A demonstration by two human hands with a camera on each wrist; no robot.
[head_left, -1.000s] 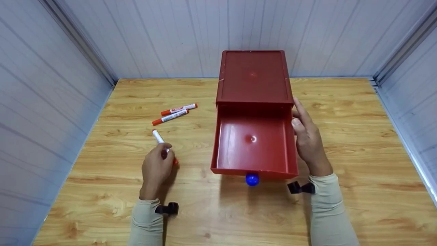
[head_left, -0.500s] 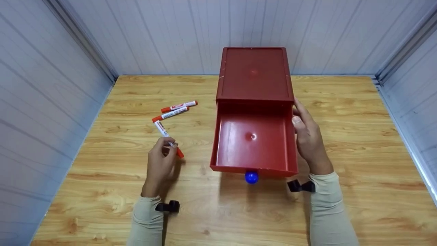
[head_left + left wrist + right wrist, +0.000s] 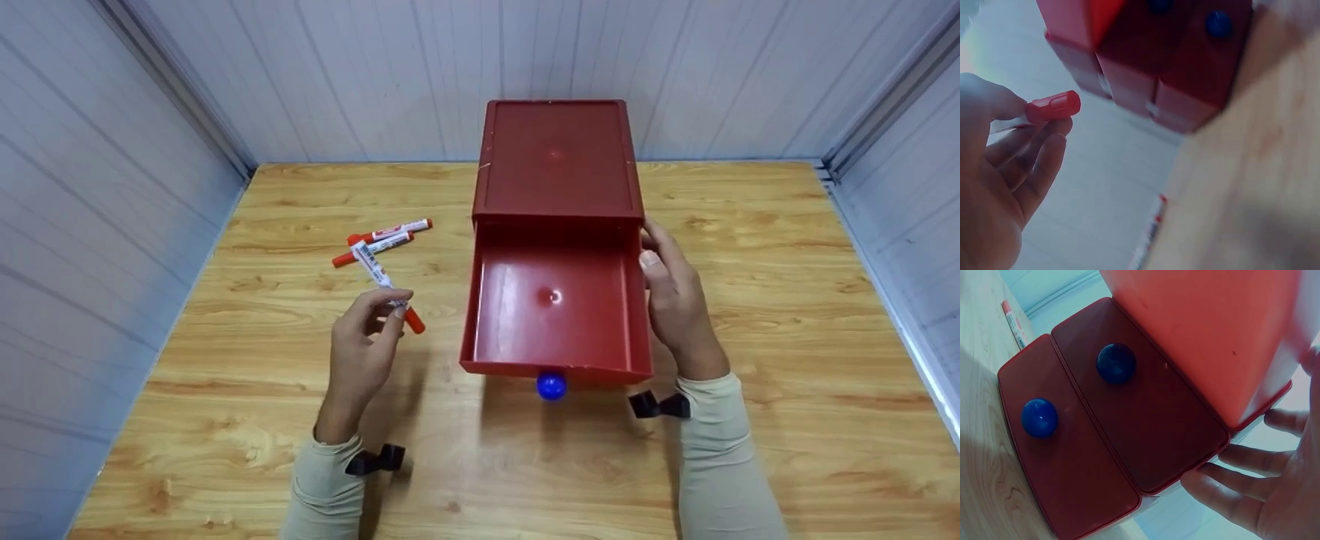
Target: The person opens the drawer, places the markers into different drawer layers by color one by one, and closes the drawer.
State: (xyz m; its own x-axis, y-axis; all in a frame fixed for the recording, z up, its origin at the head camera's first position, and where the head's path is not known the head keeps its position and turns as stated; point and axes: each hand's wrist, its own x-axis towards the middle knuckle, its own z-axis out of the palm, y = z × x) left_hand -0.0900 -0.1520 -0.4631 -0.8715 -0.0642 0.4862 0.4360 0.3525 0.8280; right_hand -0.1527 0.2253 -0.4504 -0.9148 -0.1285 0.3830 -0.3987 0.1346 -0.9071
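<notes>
In the head view, my left hand (image 3: pixel 361 345) pinches a white marker (image 3: pixel 371 262) with a red cap between thumb and fingers, raised above the table. The left wrist view shows its red cap (image 3: pixel 1054 107) poking past the fingertips. A red drawer cabinet (image 3: pixel 555 161) stands right of centre, its top drawer (image 3: pixel 555 334) pulled out with nothing inside. My right hand (image 3: pixel 679 315) rests along the cabinet's right side, thumb near the drawer's side wall. From the right wrist, its fingers (image 3: pixel 1230 495) look extended and touch the edge of the closed drawer fronts.
Two more red-and-white markers, one farther back (image 3: pixel 412 226) and one nearer (image 3: pixel 394 243), lie on the wooden table (image 3: pixel 225 360) left of the cabinet. A blue knob (image 3: pixel 551 386) sticks out from the pulled-out drawer. Pale panel walls (image 3: pixel 360 82) enclose the table.
My left hand has picked the marker up off the table and moved it slightly right and away from me. My right hand stays at the cabinet's side; the drawer keeps its position.
</notes>
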